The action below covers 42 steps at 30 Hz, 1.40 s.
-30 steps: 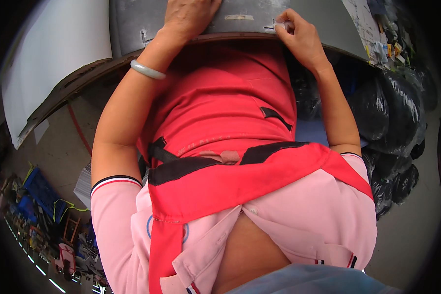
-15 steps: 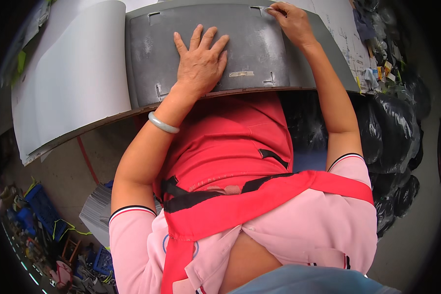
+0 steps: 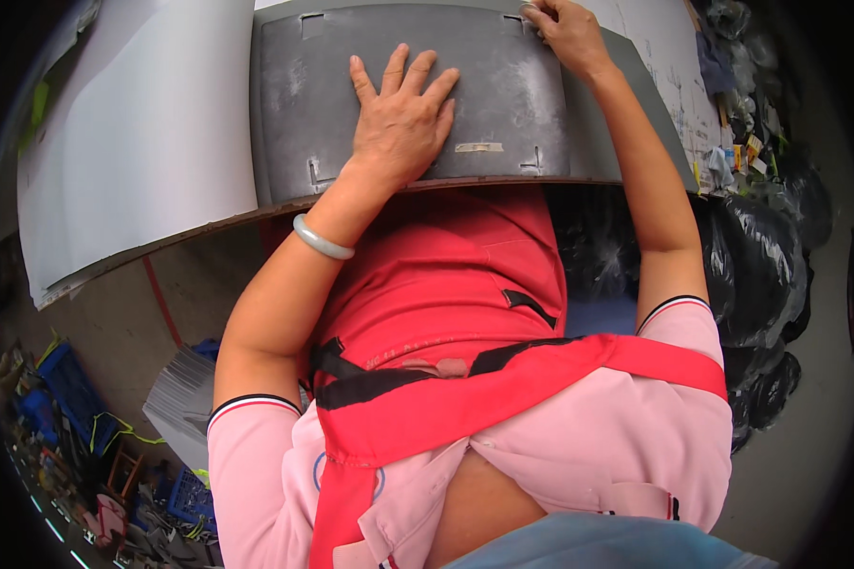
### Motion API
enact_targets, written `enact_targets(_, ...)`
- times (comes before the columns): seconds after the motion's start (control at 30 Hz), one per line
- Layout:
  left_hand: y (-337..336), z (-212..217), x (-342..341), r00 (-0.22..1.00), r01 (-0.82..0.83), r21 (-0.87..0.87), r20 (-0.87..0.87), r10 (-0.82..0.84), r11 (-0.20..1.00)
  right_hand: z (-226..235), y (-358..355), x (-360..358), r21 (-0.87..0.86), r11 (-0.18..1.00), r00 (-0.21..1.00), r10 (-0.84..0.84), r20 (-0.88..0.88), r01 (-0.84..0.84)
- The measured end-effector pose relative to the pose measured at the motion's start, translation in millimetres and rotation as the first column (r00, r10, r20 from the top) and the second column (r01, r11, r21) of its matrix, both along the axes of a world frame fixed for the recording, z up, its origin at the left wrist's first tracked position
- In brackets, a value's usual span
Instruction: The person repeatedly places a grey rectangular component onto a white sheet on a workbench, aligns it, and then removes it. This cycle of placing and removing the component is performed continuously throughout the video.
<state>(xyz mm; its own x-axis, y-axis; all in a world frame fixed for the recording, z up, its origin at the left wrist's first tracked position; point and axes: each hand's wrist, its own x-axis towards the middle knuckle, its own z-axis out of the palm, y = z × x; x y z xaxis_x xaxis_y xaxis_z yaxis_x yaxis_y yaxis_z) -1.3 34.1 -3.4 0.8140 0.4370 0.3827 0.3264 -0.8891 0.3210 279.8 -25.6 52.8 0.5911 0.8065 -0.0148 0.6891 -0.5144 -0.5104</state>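
A grey rectangular plastic panel [image 3: 304, 104] with small cut slots lies flat on a white table [image 3: 133, 142]. My left hand [image 3: 403, 119] rests palm down on the panel's middle, fingers spread, a pale bangle on its wrist. My right hand [image 3: 565, 33] pinches the panel's far right corner at the top edge of the view. A strip of tape [image 3: 478, 147] sits on the panel near its front edge, just right of my left hand.
Black plastic bags [image 3: 759, 256] are piled on the floor at the right. Blue crates [image 3: 62, 379] and a stack of grey sheets [image 3: 180, 403] lie on the floor at lower left. Small clutter lines the table's right edge [image 3: 731, 142].
The view has tilted so more of the panel and table shows. My left hand now lies flat on the panel's middle; my right hand stays at the far right corner.
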Motion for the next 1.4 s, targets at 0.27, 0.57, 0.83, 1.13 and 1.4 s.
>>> enact_targets(0.27,-2.3,2.2,-0.2,1.000,-0.011,-0.008,-0.029,0.010,1.000,-16.1,2.5,7.4,-0.033,0.999,0.983,0.029,0.180,-0.024)
enact_targets(0.57,-4.3,-3.5,1.9,0.999,-0.032,0.046,-0.016,0.033,0.998,14.0,64.4,-55.0,0.197,0.964,0.974,0.202,-0.099,-0.180)
enact_targets(0.83,-5.5,-3.9,4.6,0.999,-0.010,-0.040,0.044,0.012,0.999,-10.2,153.3,-144.4,0.209,0.796,0.823,0.543,0.167,-0.567)
enact_targets(1.13,-7.6,-6.7,5.0,0.997,-0.017,-0.064,0.075,0.022,0.998,-1.5,165.7,-149.2,0.005,0.821,0.798,0.554,0.237,-0.571)
enact_targets(1.4,-6.3,-3.5,4.9,0.998,-0.007,-0.058,0.061,0.011,0.998,0.3,162.8,-169.7,0.079,0.973,0.926,0.232,-0.298,-0.218)
